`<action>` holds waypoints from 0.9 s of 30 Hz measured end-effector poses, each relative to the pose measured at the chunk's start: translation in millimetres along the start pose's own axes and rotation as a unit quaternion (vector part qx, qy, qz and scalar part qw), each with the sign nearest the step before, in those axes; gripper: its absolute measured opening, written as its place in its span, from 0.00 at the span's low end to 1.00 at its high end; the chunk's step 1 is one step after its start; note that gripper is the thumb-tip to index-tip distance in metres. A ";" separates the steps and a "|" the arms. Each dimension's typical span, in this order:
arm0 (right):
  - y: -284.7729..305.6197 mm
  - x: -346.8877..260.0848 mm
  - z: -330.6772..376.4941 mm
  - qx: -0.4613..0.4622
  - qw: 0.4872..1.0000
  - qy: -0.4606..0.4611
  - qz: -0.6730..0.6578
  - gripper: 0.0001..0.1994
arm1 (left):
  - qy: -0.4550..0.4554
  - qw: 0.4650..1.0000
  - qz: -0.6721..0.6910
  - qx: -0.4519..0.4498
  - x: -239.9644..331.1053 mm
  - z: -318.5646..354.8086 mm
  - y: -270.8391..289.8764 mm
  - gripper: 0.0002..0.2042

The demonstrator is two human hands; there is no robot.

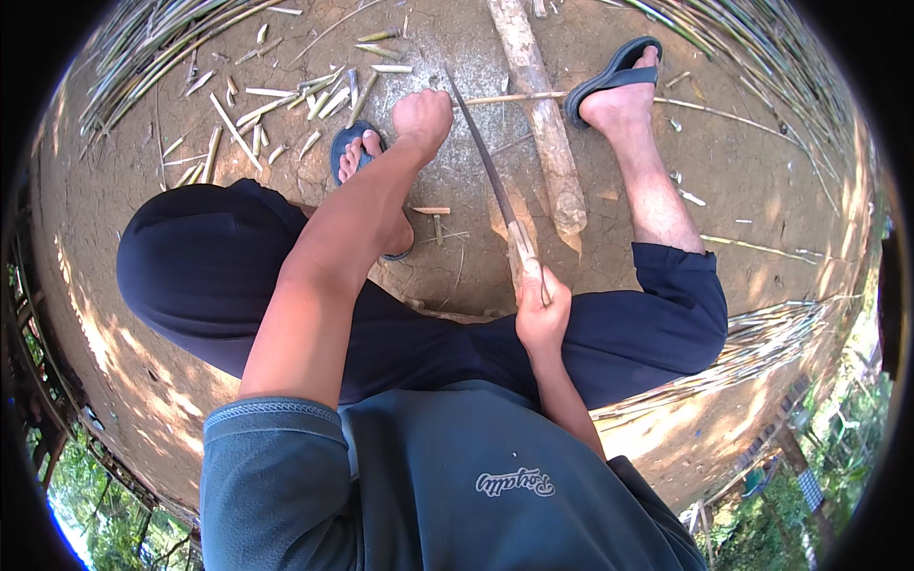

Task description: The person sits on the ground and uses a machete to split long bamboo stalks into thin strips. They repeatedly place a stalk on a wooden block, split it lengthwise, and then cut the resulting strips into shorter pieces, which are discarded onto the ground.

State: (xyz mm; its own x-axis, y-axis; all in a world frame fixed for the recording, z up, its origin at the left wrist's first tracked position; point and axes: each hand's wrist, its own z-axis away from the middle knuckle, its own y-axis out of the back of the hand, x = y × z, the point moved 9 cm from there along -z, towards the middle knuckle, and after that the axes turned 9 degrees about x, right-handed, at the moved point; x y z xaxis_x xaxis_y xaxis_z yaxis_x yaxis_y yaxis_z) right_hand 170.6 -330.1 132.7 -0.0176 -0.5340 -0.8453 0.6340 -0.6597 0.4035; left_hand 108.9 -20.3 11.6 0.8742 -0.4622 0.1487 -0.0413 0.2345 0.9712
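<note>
My left hand (424,119) is closed in a fist around one end of a thin cane stalk (519,97). The stalk runs right from the fist, across a pale log (546,128), toward my foot in its sandal. In my right hand (545,309) is the wooden handle of a machete (487,164), held over my thigh. Its long dark blade slants up and left, with the tip just right of my left fist. The blade passes over the stalk in the picture; whether the two touch, I cannot tell.
Short cut pieces of cane (314,95) lie scattered on the dirt at left. Long stalks are heaped at the far left (143,57), the far right (762,48) and behind my right knee (752,352). Dark sandals (609,81) are on my feet, either side of the log.
</note>
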 end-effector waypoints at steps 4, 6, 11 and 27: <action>-24.1 -0.8 -26.7 0.001 0.999 0.000 0.033 0.17 | -0.025 0.999 -0.021 0.019 3.5 -3.6 1.0 0.12; -53.8 -15.5 -59.4 0.008 0.995 0.074 0.065 0.21 | -0.024 1.000 -0.016 0.011 2.7 -6.1 -1.5 0.12; -52.6 -9.3 -50.3 -0.002 0.997 0.053 0.059 0.19 | -0.002 1.000 0.003 -0.008 1.4 -0.8 -7.0 0.12; -29.2 -22.3 -23.1 -0.012 0.996 0.041 0.074 0.18 | -0.002 1.000 -0.007 -0.023 1.0 1.1 -6.1 0.12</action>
State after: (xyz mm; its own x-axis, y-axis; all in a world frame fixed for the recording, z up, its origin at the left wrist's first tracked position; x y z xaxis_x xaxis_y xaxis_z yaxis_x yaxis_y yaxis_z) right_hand 170.3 -286.7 131.7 0.1403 -0.5781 -0.8038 0.6428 -0.5643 0.5181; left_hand 109.5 -23.2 6.0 0.8724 -0.4695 0.1357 -0.0058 0.2675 0.9635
